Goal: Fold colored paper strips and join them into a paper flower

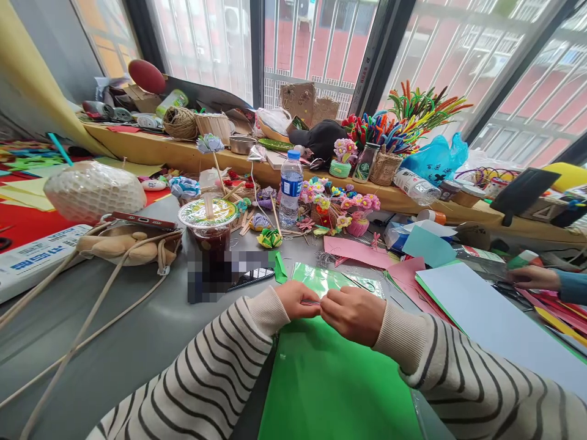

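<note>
So your left hand has its thumb and fingers pinched on a thin pinkish piece, just a sliver peeking out between them. Your right hand is curled right up against those fingertips, but I honestly can't tell whether it's gripping the piece too, since the knuckles hide it. All of that sits over the bright green sheet, which lies on the grey surface in front of you, with shiny clear plastic around its edges. Just past your left hand there's a black phone, then a lidded drink cup and a water bottle further back. Off to your right you've got pink paper and a big pale sheet, and beyond that, someone else's hand in a blue sleeve. Colourful pipe cleaners bunch up by the windows.
</note>
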`<state>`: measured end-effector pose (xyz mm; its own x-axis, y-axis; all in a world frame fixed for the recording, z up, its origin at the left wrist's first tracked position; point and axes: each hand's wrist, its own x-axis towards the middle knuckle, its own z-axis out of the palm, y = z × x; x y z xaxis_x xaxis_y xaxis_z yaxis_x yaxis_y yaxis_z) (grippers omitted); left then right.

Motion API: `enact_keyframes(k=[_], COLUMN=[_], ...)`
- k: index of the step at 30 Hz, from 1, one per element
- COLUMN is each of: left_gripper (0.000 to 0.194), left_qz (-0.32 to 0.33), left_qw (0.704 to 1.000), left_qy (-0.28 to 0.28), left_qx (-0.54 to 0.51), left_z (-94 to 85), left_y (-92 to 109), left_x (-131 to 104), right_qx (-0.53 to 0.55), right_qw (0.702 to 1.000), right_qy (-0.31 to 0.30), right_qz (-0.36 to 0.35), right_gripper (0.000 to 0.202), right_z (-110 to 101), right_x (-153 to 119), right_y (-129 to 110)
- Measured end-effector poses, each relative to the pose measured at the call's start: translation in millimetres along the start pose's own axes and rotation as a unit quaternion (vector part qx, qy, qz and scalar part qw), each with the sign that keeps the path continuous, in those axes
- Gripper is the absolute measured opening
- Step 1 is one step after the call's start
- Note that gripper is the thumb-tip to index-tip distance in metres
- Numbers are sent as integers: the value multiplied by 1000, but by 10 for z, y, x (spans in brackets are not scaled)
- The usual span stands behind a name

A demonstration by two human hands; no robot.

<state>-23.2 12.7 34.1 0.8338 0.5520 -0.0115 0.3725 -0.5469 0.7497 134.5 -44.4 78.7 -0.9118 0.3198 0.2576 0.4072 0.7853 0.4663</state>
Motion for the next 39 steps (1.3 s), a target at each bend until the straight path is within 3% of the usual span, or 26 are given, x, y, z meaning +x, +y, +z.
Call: enact_keyframes(k=[3,8,15,21,24,27,33,39], left_gripper=[31,36,24,23,26,31,35,34], left_qz=[-9,-43,-39,-24,-16,-20,-9,4], left_qw=[982,910,850,827,835,865,938,978], left_qy=[-55,-139,-167,-163,-152,-129,-18,82], left_qx=[-178,-387,-498,-537,-528,-485,-345,-194], left_z=[-42,-62,-32,-22,-18,-24,-56,-50], left_y=[15,139,234,270,264,263,248,202], left_x=[-53,-120,-147,-173,-174,-165,-134,-100], right_qx=[62,190,333,312,293,296,310,295], right_qw=[998,980,931,902,887,872,841,814], right_qy=[-10,-7,58,215,270,290,286,256], right_qz=[6,63,141,206,235,260,340,430], right_gripper=[29,28,27,21,20,18,13,11], right_z=[-60,-155,-278,-184,-118,-58,130,186], right_x=[2,-4,-9,-31,-38,-56,-145,-280], right_y=[85,195,148,-103,-220,-262,-153,44])
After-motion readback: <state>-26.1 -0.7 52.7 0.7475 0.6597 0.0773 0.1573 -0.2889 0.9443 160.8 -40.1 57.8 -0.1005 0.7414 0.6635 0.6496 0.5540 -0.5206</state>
